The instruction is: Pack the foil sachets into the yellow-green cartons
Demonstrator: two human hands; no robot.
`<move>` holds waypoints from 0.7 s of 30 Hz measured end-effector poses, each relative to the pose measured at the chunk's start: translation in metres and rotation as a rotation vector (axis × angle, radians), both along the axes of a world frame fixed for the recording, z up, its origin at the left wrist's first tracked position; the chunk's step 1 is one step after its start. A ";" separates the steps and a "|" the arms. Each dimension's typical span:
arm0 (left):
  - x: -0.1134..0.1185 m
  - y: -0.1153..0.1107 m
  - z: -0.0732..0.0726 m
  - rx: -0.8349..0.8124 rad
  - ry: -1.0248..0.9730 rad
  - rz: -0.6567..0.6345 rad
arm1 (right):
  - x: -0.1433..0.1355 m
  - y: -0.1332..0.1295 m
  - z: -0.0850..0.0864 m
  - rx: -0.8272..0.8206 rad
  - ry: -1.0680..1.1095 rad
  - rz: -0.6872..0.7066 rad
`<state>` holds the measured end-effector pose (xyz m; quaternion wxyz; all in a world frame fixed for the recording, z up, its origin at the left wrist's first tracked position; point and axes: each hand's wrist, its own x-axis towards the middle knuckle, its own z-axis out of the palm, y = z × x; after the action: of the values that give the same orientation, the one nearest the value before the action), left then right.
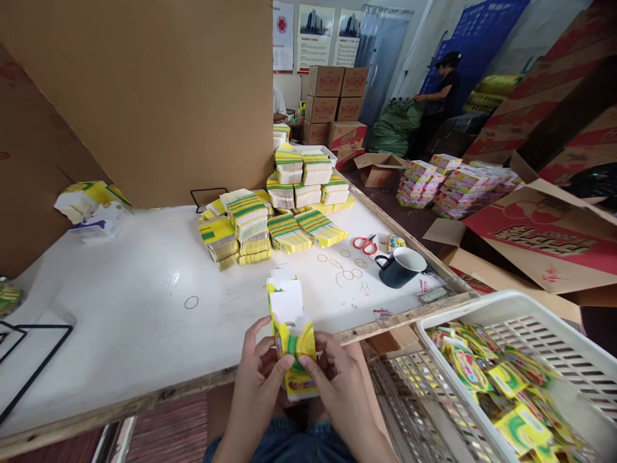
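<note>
Between my two hands is a yellow and green printed carton (292, 344), its white inner flap (286, 306) standing up at the far end. My left hand (260, 373) grips its left side, thumb on the printed face. From the right, my right hand (337, 376) holds it the same way, thumb pressed near the middle. The carton is over the table's front edge, above my lap. Beyond it, bundled stacks of flat yellow and green cartons (289, 233) are piled on the white table (144, 283).
Rubber bands (357, 273), red-handled scissors (365, 245) and a dark mug (401, 267) lie toward the table's right side. A white plastic basket (511, 302) with yellow packets stands at right. Cardboard sheeting (144, 96) walls the back left. A person (441, 93) stands far off by a green sack (396, 125).
</note>
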<state>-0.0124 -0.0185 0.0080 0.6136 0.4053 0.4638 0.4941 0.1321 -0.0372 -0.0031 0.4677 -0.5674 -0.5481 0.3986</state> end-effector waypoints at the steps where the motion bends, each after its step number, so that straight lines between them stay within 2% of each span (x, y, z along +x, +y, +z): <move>1: 0.000 -0.002 0.001 0.006 -0.009 -0.011 | 0.002 0.000 0.002 0.026 0.027 0.002; 3: -0.003 -0.005 0.004 0.032 -0.030 -0.048 | 0.008 0.000 0.006 0.094 0.065 0.039; 5: -0.008 -0.006 0.006 0.055 -0.034 -0.146 | 0.015 0.001 0.011 0.124 0.074 0.105; 9: -0.018 -0.003 0.010 0.039 -0.041 -0.393 | 0.027 0.004 0.017 0.026 0.129 0.238; 12: -0.019 -0.002 0.011 0.024 -0.096 -0.493 | 0.031 0.008 0.020 0.000 0.158 0.291; 14: -0.018 -0.003 0.010 0.005 -0.119 -0.523 | 0.031 0.009 0.021 0.036 0.124 0.300; 16: -0.015 -0.004 0.008 -0.027 -0.141 -0.500 | 0.028 0.009 0.020 0.060 0.123 0.262; 21: -0.013 -0.005 0.002 -0.030 -0.126 -0.432 | 0.023 0.009 0.009 0.037 0.281 0.131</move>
<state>-0.0249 -0.0239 0.0104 0.7388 0.4544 0.3343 0.3688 0.1547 -0.0278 0.0059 0.5232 -0.4601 -0.5204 0.4937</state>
